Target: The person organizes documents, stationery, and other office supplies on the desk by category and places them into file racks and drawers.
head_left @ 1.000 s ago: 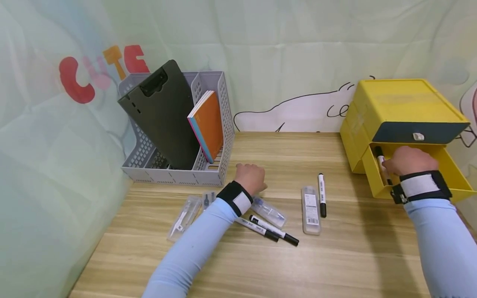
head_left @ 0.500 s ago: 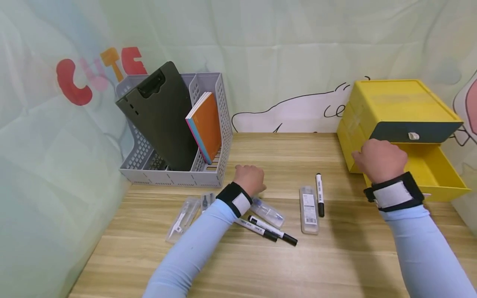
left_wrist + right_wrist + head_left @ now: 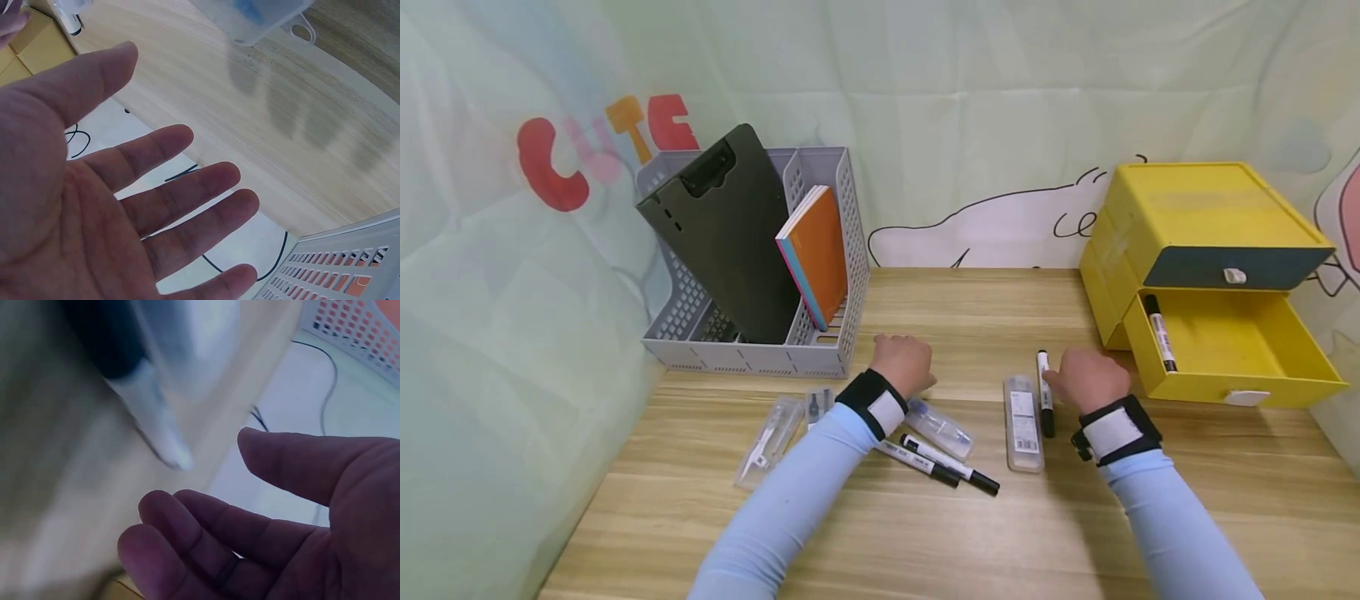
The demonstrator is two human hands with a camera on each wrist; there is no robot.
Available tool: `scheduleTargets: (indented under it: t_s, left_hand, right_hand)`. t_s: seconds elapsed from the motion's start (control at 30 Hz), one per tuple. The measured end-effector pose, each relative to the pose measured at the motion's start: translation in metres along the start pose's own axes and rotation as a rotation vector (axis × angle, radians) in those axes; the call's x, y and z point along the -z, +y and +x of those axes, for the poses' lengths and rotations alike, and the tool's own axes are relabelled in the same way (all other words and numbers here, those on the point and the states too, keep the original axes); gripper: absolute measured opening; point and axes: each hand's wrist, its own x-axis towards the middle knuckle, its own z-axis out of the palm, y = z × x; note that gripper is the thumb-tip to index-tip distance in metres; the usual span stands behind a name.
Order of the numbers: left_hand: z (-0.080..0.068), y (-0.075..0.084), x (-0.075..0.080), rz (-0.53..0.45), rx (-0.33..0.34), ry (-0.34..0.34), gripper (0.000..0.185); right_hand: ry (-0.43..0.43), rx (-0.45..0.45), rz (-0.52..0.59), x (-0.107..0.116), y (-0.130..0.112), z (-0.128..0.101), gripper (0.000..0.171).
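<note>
My right hand is beside a whiteboard marker on the table, thumb and fingers apart in the right wrist view, nothing between them. That marker lies alongside a labelled clear plastic case. My left hand hovers palm down, fingers spread and holding nothing in the left wrist view. Close to it is a clear case with blue inside. Two more markers lie below: one partly under the left forearm, the other beside it. Another marker lies along the left wall of the pulled-out yellow drawer.
The yellow drawer cabinet stands at the back right, its dark-fronted upper drawer closed. A grey file rack at the back left holds a black clipboard and orange notebooks. More clear cases lie left of the left forearm.
My right hand has let go of a marker in the drawer and moved left and down to the marker on the table. The left hand has stayed in place.
</note>
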Motion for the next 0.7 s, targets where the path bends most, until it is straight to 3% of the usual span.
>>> scheduleTargets:
  t_s: [0.4,0.7]
  left_hand:
    - [0.001,0.001,0.0,-0.002,-0.01,-0.01,0.037]
    - [0.003,0.001,0.0,-0.008,-0.012,-0.016,0.035]
  right_hand:
    - [-0.055,-0.013,0.024,-0.024,0.004,0.005,0.041]
    - [-0.01,-0.021,0.037,-0.03,0.01,0.013,0.031]
